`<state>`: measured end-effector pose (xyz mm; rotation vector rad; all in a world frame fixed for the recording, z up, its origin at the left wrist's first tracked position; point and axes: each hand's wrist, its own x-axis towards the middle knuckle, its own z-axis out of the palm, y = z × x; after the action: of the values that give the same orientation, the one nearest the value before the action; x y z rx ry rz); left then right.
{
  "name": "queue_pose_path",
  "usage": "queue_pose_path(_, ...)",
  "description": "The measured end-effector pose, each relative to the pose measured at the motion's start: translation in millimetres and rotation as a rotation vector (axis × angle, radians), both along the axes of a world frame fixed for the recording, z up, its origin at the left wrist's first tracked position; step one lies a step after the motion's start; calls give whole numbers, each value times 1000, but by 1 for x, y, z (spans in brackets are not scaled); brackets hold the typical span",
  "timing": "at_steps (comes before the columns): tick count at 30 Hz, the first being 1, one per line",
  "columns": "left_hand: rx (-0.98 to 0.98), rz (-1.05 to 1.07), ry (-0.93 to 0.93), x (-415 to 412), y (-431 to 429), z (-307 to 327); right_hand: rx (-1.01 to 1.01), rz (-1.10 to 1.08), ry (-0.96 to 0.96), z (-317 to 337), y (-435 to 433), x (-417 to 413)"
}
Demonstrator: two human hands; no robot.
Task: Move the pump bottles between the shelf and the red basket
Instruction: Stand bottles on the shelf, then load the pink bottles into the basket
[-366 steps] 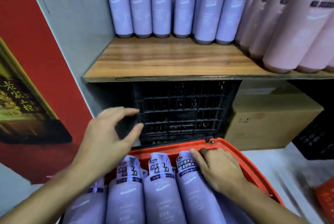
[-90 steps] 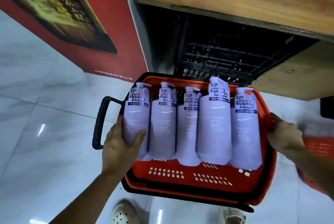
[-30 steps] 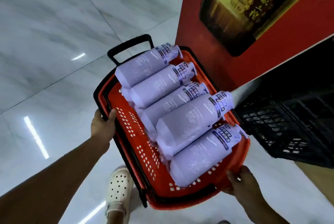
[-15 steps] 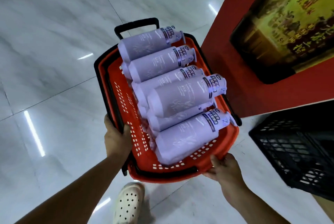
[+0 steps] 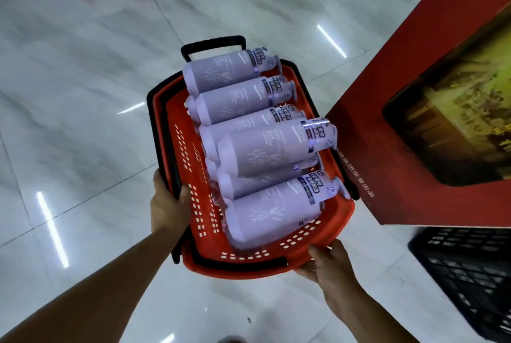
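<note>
Red basket (image 5: 193, 210) held up over pale marble floor (image 5: 83, 66), gripped from both sides. Left hand (image 5: 168, 204) on left rim, fingers (image 5: 184, 193) curled closed over black edge strip. Right hand (image 5: 329, 262) under near right corner, fingers (image 5: 316, 252) clamped closed on red rim. Lilac pump bottles (image 5: 273, 149) lying on their sides inside basket, packed side by side, pump ends toward right wall, one stacked on top of the others near the middle. Black pull handle (image 5: 213, 44) sticking out at far end. Red display panel (image 5: 414, 121) just beside basket on right. Black crate (image 5: 470, 273) on floor at lower right. Shelf out of view.
</note>
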<state>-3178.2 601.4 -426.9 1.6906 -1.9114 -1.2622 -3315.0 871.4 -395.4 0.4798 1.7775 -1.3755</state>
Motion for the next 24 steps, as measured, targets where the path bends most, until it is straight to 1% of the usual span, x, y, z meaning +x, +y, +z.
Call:
queue_pose_path(4, 0, -24, -48, -4, -33, -4, 0, 1, -6, -1, -26, 7)
queue_pose_path(8, -2, -44, -64, -6, -46, 0, -12, -35, -69, 4, -41, 7)
queue_pose_path(11, 27, -11, -70, -11, -44, 2, 35, 31, -75, 9, -43, -11)
queue_pose_path(13, 19, 13, -63, -17, -40, 2, 77, 78, -44, 12, -45, -24)
queue_pose_path(17, 10, 70, -92, -33, -41, -3, 175, 92, 56, 3, -57, -48)
queue_pose_path(21, -2, 99, -114, -56, -61, -2, 175, 60, 126, -8, -85, -72)
queue_pose_path(24, 9, 114, -120, -66, -73, -4, 187, 43, 128, -13, -106, -91)
